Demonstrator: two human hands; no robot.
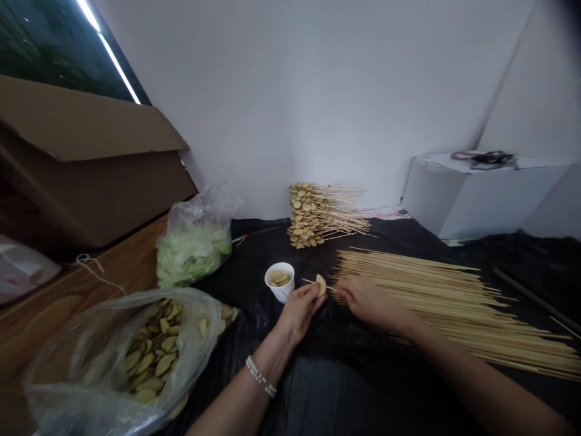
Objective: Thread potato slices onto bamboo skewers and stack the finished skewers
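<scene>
My left hand (pixel 300 307) pinches a pale half-round potato slice (pixel 321 284) that sits on a thin bamboo skewer (pixel 311 281). My right hand (pixel 363 300) is closed on the skewer's other end, just right of the slice, at the near edge of a wide heap of bare skewers (pixel 454 303). A small white cup (pixel 280 281) with a few slices stands just left of my left hand. A stack of finished skewers loaded with slices (pixel 318 215) lies against the wall behind.
A clear bag of potato slices (pixel 149 357) lies open at the near left, and a bag of green leaves (pixel 195 242) behind it. Black plastic sheet (pixel 345 375) covers the table. A cardboard box (pixel 91 163) stands at left, a white box (pixel 476 194) at back right.
</scene>
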